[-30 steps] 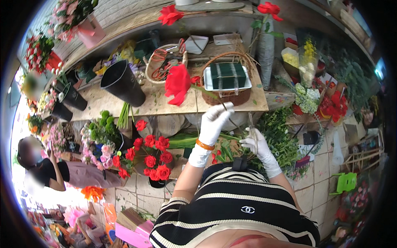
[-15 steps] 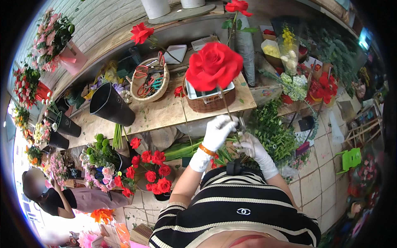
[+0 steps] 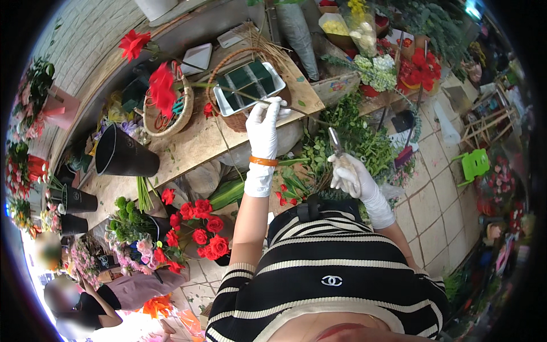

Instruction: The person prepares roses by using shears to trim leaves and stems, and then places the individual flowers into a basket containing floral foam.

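In a white glove, my left hand (image 3: pixel 263 126) pinches the stem of a red rose (image 3: pixel 162 90). The bloom points left and is smeared by motion; its stem slants right past my fingers, ending just above the shears. Lower right, my gloved right hand (image 3: pixel 350 175) is closed around pruning shears (image 3: pixel 334 138), their blades pointing up. Behind my left hand stands a brown wicker basket (image 3: pixel 233 123) with a white tray (image 3: pixel 225 107) in it, holding dark green foam blocks (image 3: pixel 245 80).
On the wooden bench (image 3: pixel 188 149) sit a pale woven basket (image 3: pixel 186 117) of scissors and a black bucket (image 3: pixel 122 154). Red roses (image 3: pixel 199 231) stand in a container below. Leafy greenery (image 3: pixel 364 134) lies right of the bench. A person (image 3: pixel 94 299) is at lower left; a green stool (image 3: pixel 473 165) stands right.
My left hand has moved left and up with the rose, whose bloom swung from above the basket to the left. My right hand with the shears is now apart from it, slightly lower.
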A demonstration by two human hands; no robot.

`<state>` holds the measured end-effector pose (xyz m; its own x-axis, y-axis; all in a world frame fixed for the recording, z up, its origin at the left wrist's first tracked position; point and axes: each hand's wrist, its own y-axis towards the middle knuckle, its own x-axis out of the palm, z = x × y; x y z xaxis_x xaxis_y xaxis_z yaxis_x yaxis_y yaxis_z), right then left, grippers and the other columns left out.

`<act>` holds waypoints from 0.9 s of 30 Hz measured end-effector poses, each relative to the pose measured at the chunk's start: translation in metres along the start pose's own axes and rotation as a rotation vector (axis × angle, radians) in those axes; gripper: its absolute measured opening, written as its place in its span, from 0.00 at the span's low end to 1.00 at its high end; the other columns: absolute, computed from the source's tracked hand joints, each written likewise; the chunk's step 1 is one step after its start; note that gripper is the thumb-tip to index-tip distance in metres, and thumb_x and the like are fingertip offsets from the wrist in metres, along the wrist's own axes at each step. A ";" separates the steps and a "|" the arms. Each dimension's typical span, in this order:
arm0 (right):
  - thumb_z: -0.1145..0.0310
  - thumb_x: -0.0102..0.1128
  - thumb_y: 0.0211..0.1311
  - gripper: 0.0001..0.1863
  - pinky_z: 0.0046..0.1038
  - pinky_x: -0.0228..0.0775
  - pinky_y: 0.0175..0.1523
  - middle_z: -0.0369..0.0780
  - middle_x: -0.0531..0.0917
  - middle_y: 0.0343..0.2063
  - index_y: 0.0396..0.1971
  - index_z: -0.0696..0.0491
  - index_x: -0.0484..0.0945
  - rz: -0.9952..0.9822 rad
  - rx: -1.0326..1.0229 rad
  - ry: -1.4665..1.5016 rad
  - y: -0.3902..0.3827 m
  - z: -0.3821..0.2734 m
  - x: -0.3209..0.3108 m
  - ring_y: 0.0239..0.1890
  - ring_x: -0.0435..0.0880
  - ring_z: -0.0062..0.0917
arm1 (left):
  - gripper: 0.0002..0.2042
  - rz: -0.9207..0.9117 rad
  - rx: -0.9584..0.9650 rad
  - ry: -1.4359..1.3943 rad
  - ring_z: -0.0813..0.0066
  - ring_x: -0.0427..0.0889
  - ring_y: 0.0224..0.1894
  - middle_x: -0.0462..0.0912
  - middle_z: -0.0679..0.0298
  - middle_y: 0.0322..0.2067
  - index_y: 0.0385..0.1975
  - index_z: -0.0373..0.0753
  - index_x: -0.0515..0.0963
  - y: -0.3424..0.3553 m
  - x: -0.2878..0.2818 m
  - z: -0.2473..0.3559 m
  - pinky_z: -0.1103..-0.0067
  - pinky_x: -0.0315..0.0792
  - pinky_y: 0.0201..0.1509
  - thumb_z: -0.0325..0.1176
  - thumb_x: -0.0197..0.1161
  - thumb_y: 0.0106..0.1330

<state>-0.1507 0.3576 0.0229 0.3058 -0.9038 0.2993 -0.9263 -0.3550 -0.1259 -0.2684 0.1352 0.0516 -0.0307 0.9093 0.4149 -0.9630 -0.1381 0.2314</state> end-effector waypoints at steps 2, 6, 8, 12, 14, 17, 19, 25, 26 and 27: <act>0.58 0.53 0.62 0.25 0.15 0.66 0.28 0.36 0.74 0.27 0.52 0.59 0.64 -0.051 0.034 -0.034 0.004 0.012 -0.003 0.26 0.76 0.17 | 0.06 0.017 0.002 -0.027 0.72 0.82 0.35 0.82 0.57 0.35 0.37 0.30 0.76 -0.007 0.001 -0.004 0.79 0.77 0.43 0.26 0.56 0.65; 0.53 0.47 0.67 0.25 0.15 0.64 0.27 0.37 0.73 0.33 0.52 0.58 0.63 -0.096 0.021 -0.012 0.012 0.016 0.002 0.26 0.71 0.15 | 0.07 0.071 0.005 -0.055 0.68 0.83 0.35 0.82 0.55 0.36 0.38 0.31 0.76 -0.022 0.006 -0.009 0.75 0.78 0.43 0.28 0.57 0.65; 0.56 0.47 0.68 0.21 0.15 0.63 0.25 0.36 0.74 0.32 0.51 0.57 0.65 -0.048 -0.008 0.076 0.017 0.016 0.010 0.25 0.70 0.14 | 0.08 0.103 -0.008 -0.061 0.68 0.83 0.36 0.82 0.55 0.36 0.39 0.31 0.76 -0.030 0.008 -0.012 0.74 0.78 0.44 0.28 0.57 0.65; 0.50 0.47 0.67 0.24 0.18 0.65 0.23 0.36 0.74 0.30 0.50 0.55 0.66 -0.021 0.003 0.162 0.022 0.021 0.011 0.23 0.72 0.16 | 0.08 0.133 0.012 -0.031 0.68 0.82 0.37 0.81 0.54 0.38 0.40 0.31 0.76 -0.040 0.013 -0.019 0.74 0.77 0.45 0.27 0.56 0.65; 0.47 0.47 0.65 0.26 0.19 0.66 0.22 0.36 0.74 0.29 0.50 0.55 0.66 0.063 0.003 0.206 0.022 0.025 0.013 0.21 0.73 0.17 | 0.07 0.101 -0.011 -0.081 0.68 0.82 0.38 0.81 0.54 0.39 0.40 0.31 0.76 -0.049 0.018 -0.023 0.75 0.77 0.46 0.24 0.57 0.64; 0.44 0.47 0.64 0.29 0.20 0.68 0.22 0.36 0.75 0.27 0.49 0.56 0.66 0.136 -0.028 0.323 0.025 0.034 0.012 0.21 0.74 0.17 | 0.08 0.032 0.002 -0.111 0.66 0.82 0.41 0.81 0.53 0.41 0.40 0.29 0.76 -0.064 0.020 -0.044 0.76 0.76 0.49 0.18 0.58 0.61; 0.44 0.47 0.64 0.29 0.20 0.68 0.22 0.36 0.75 0.26 0.49 0.56 0.66 0.227 -0.058 0.360 0.026 0.038 0.016 0.21 0.75 0.18 | 0.09 -0.046 0.002 -0.044 0.67 0.81 0.42 0.81 0.53 0.41 0.38 0.29 0.78 -0.072 0.025 -0.054 0.76 0.76 0.49 0.16 0.59 0.58; 0.46 0.50 0.64 0.21 0.19 0.67 0.34 0.31 0.75 0.30 0.42 0.49 0.69 0.440 -0.193 0.466 0.032 0.042 0.025 0.31 0.75 0.16 | 0.10 -0.272 0.318 0.384 0.68 0.82 0.40 0.83 0.54 0.37 0.36 0.33 0.81 -0.092 0.034 -0.076 0.77 0.75 0.48 0.18 0.64 0.54; 0.48 0.50 0.65 0.19 0.19 0.68 0.35 0.31 0.76 0.31 0.42 0.49 0.70 0.467 -0.213 0.491 0.033 0.048 0.020 0.33 0.76 0.15 | 0.09 -0.294 0.331 0.410 0.70 0.82 0.40 0.83 0.55 0.38 0.36 0.35 0.82 -0.093 0.035 -0.082 0.78 0.75 0.48 0.19 0.65 0.54; 0.50 0.50 0.66 0.17 0.18 0.68 0.36 0.30 0.77 0.32 0.41 0.48 0.71 0.488 -0.231 0.519 0.035 0.056 0.015 0.34 0.76 0.14 | 0.09 -0.319 0.322 0.442 0.69 0.82 0.40 0.83 0.55 0.38 0.37 0.34 0.81 -0.093 0.035 -0.080 0.78 0.75 0.47 0.20 0.64 0.55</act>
<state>-0.1664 0.3181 -0.0298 -0.2424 -0.6964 0.6755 -0.9702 0.1687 -0.1742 -0.2009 0.2115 -0.0254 0.0705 0.9919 -0.1054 -0.8162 0.1181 0.5656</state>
